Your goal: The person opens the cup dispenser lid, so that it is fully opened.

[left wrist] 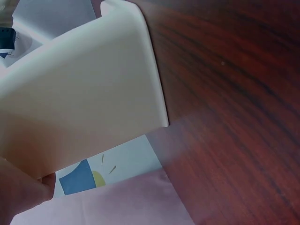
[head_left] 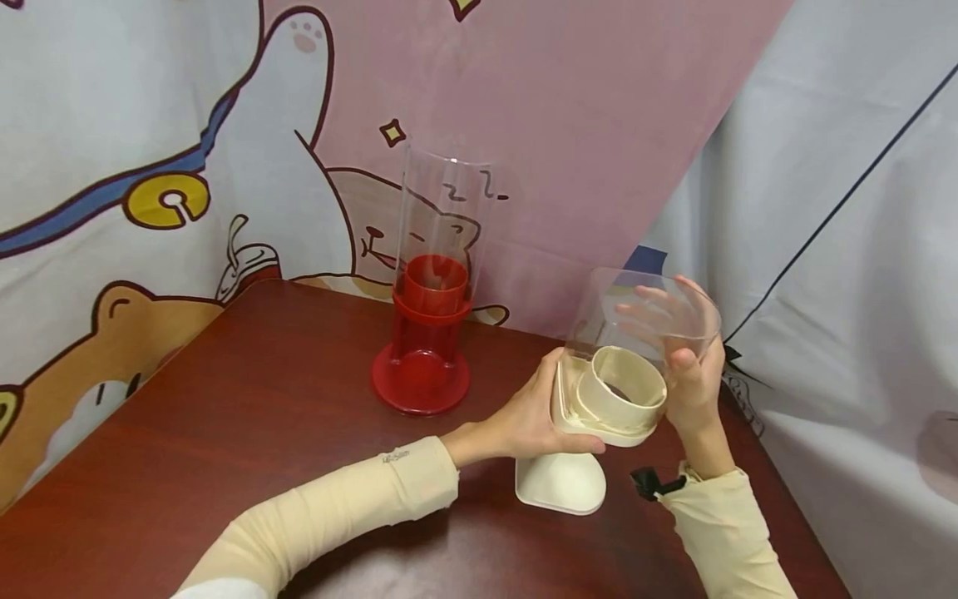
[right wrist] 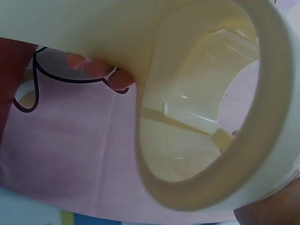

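Observation:
A cream plastic stand [head_left: 565,487] with a round collar [head_left: 624,378] at its top is at the right of the table in the head view. My left hand [head_left: 542,416] grips the stand's upper part from the left, the thumb along its front. A clear plastic container [head_left: 599,304] sits tilted at the collar. Holding it from the right, my right hand [head_left: 692,366] has its fingers behind the clear wall and its thumb in front. The left wrist view shows the stand's broad cream side [left wrist: 89,93]. Whether the container is seated on the stand cannot be told.
A red stand [head_left: 422,378] with a tall clear tube [head_left: 441,191] stands upright at the back, left of my hands. The brown table [head_left: 299,399] meets a printed cloth [head_left: 561,125] behind and a pale cloth at the right.

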Action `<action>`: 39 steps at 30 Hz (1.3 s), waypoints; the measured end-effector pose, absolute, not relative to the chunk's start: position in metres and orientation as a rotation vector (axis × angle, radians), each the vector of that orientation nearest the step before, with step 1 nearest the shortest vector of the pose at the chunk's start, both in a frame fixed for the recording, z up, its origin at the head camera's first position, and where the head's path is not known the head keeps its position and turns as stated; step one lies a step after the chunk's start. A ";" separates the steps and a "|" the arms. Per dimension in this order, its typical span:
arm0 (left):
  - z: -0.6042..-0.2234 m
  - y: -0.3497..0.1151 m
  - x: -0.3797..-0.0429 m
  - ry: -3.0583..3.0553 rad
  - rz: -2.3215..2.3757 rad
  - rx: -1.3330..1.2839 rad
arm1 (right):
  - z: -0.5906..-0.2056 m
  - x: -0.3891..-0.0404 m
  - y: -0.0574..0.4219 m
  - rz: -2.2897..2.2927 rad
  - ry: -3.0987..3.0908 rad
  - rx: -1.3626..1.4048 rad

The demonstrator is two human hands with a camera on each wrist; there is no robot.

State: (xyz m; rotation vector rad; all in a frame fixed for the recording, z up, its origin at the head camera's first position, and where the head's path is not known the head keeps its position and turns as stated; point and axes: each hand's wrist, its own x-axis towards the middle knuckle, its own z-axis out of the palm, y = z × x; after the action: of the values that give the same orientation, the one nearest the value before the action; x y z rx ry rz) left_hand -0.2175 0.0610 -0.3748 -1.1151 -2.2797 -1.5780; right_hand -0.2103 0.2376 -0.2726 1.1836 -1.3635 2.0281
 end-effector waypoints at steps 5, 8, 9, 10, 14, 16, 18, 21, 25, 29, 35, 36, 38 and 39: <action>-0.376 0.065 -0.217 -2.256 -1.587 -1.134 | -0.280 -0.211 0.246 2.312 -1.201 1.185; -0.378 0.068 -0.216 -2.245 -1.588 -1.148 | -0.286 -0.210 0.250 2.444 -1.080 1.198; -0.378 0.068 -0.215 -2.243 -1.580 -1.151 | -0.287 -0.209 0.251 2.461 -1.055 1.194; -0.379 0.069 -0.215 -2.237 -1.575 -1.153 | -0.288 -0.208 0.252 2.472 -1.027 1.192; -0.378 0.069 -0.215 -2.229 -1.579 -1.168 | -0.286 -0.206 0.264 2.584 -0.811 1.026; -0.376 0.068 -0.216 -2.233 -1.587 -1.167 | -0.281 -0.205 0.276 2.657 -0.705 0.852; -0.373 0.067 -0.217 -2.239 -1.596 -1.163 | -0.276 -0.206 0.291 2.726 -0.624 0.658; -0.370 0.065 -0.218 -2.255 -1.592 -1.138 | -0.277 -0.213 0.315 2.793 -0.553 0.465; -0.371 0.063 -0.220 -2.264 -1.584 -1.120 | -0.291 -0.225 0.340 2.732 -0.630 0.281; -0.372 0.063 -0.219 -2.270 -1.593 -1.112 | -0.312 -0.234 0.357 2.506 -0.948 -0.053; -0.374 0.064 -0.217 -2.260 -1.606 -1.121 | -0.347 -0.245 0.373 2.066 -1.503 -0.446; -0.374 0.064 -0.217 -2.257 -1.611 -1.120 | -0.352 -0.247 0.375 1.955 -1.618 -0.493; -0.374 0.063 -0.218 -2.256 -1.606 -1.117 | -0.361 -0.251 0.377 1.737 -1.803 -0.567; -0.374 0.063 -0.218 -2.256 -1.609 -1.117 | -0.365 -0.252 0.379 1.653 -1.866 -0.586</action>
State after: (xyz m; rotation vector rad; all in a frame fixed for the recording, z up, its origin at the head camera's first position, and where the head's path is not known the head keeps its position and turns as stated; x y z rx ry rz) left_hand -0.2185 0.0626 -0.3742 -1.1174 -2.2556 -1.6089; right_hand -0.2522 0.3790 -0.3647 -0.5861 -1.8659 1.6531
